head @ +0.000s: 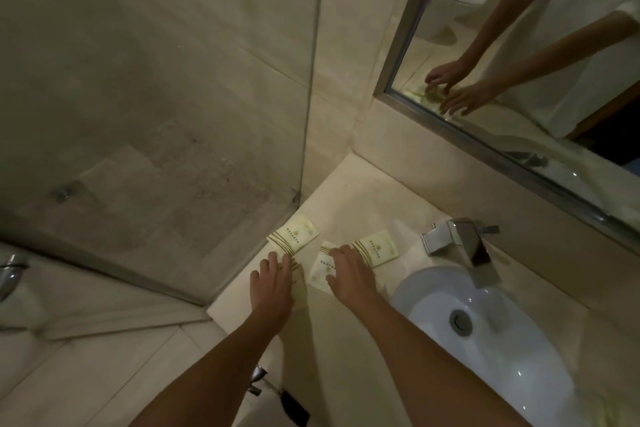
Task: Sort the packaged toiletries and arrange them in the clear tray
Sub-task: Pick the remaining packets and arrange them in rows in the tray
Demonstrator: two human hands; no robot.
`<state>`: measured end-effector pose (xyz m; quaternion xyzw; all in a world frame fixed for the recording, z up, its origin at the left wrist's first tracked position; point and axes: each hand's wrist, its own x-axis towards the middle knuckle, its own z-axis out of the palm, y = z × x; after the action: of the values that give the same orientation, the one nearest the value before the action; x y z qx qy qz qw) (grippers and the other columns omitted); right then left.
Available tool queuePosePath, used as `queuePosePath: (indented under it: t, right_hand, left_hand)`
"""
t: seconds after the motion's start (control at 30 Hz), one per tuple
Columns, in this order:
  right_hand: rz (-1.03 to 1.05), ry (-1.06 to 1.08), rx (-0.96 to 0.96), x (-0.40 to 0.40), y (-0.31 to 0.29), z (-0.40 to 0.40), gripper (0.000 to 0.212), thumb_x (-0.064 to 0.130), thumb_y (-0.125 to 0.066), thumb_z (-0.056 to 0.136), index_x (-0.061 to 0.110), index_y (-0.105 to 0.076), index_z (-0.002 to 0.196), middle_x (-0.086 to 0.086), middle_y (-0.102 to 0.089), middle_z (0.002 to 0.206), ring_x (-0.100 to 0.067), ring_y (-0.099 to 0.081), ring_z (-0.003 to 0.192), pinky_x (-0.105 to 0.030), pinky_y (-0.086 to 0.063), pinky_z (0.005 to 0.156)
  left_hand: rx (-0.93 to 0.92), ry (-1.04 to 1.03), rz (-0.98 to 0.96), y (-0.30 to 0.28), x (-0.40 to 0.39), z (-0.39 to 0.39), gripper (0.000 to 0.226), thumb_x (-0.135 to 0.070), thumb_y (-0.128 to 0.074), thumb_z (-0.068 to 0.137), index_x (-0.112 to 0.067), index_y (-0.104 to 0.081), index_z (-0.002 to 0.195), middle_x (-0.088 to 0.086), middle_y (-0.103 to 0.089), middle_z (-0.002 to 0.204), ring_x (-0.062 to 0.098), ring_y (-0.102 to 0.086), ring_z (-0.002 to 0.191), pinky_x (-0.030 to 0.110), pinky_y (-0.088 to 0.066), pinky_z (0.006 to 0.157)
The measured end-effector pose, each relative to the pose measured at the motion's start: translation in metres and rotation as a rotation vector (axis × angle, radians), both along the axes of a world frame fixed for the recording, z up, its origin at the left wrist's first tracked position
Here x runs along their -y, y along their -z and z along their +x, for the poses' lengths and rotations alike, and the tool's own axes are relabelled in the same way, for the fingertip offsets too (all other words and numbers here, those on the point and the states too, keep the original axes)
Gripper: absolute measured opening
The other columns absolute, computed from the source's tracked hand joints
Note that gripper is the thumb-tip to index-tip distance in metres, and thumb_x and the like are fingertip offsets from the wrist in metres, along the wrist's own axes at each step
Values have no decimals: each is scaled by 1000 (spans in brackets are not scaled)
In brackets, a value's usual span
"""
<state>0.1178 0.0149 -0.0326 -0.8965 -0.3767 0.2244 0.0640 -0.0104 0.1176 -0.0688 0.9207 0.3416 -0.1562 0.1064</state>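
Flat cream paper toiletry packets with gold stripes and small printed logos lie on the pale stone counter (349,198), left of the basin: one far-left packet (294,234) by the corner, one right packet (375,248) nearer the tap, one pale packet (320,272) between the hands, at least one more under the left hand. They look light, thin and bendable, likely slick on polished stone; best pinched at a free short edge or slid to the counter lip, I judge. Left hand (273,282) rests flat, fingers straight, grip apart, on a striped packet. Right hand (349,276) lies spread over two packets, fingers extended, nothing clamped. No clear tray is in view. White oval basin (491,329), chrome square tap (464,246), framed wall mirror (540,55), glass shower screen (156,97). Light dim.
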Motion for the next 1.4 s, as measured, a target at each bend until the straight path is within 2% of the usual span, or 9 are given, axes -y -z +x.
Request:
queuePosePath:
  t: [0.23, 0.33, 0.47, 0.6, 0.8, 0.93, 1.1, 1.23, 1.4]
  right_hand:
    - [-125, -101, 99, -20, 18, 11, 77, 32, -75, 77, 14, -32, 137, -7, -44, 133, -25, -38, 121, -37, -39, 98]
    - [-156, -69, 158, -23, 19, 12, 71, 35, -77, 72, 12, -39, 128, -10, -46, 126, -26, -40, 117, -36, -39, 96]
    - [-107, -136, 267, -21, 19, 11, 42, 31, -71, 77, 14, -53, 111, -8, -52, 116, -26, -45, 110, -37, -37, 94]
    - [-44, -88, 158, -12, 12, 6, 25, 30, -65, 84, 13, -59, 102, -8, -58, 111, -27, -50, 107, -37, -38, 90]
    - [118, 129, 3, 16, -17, 20, 24, 31, -72, 79, 20, -50, 78, -4, -54, 86, -25, -56, 87, -28, -32, 63]
    - [209, 242, -6, 54, -36, 30, 34, 37, -70, 81, 20, -41, 75, 1, -47, 82, -23, -52, 79, -27, -30, 59]
    - [282, 295, -109, 118, -50, 41, 26, 40, -70, 81, 22, -51, 86, 2, -55, 88, -15, -52, 79, -21, -35, 54]
    - [353, 401, -174, 173, -54, 44, 31, 39, -69, 83, 15, -59, 100, -2, -61, 96, -20, -60, 89, -31, -50, 70]
    - [402, 514, -186, 249, -60, 44, 23, 46, -63, 84, 28, -49, 83, -1, -58, 85, -22, -58, 79, -36, -49, 66]
  left_hand:
    - [-17, 1, 1, 2, -2, -3, 88, -33, -65, 82, -18, -8, 148, 12, -21, 147, 27, -32, 127, 37, -36, 102]
    - [-39, 9, 4, 3, -2, -2, 92, -36, -66, 81, -19, -5, 148, 12, -20, 147, 28, -31, 127, 37, -35, 103]
    - [-44, 18, 13, 3, -3, -2, 94, -37, -68, 79, -18, -7, 148, 12, -22, 146, 27, -32, 127, 36, -35, 102]
    - [-60, 44, 51, -2, -6, -2, 92, -43, -70, 77, -15, -13, 144, 10, -34, 137, 25, -37, 120, 36, -35, 101]
    - [-25, 135, 86, -11, -5, -1, 74, -45, -70, 77, -12, -35, 132, 7, -50, 124, 22, -46, 109, 34, -39, 95]
    - [53, 138, -107, -15, -3, 6, 41, -50, -66, 79, -19, -54, 104, 3, -63, 107, 20, -56, 97, 32, -43, 87]
    - [217, 182, -449, -23, 7, 23, 40, -54, -75, 68, -21, -55, 77, 2, -67, 82, 20, -61, 74, 36, -48, 65]
    - [305, 198, -554, -36, 35, 43, 48, -60, -75, 61, -17, -59, 76, -2, -67, 74, 16, -62, 68, 37, -49, 60]
    - [378, 280, -656, -39, 102, 76, 62, -70, -71, 57, -13, -63, 80, 2, -67, 73, 15, -61, 64, 39, -53, 63]
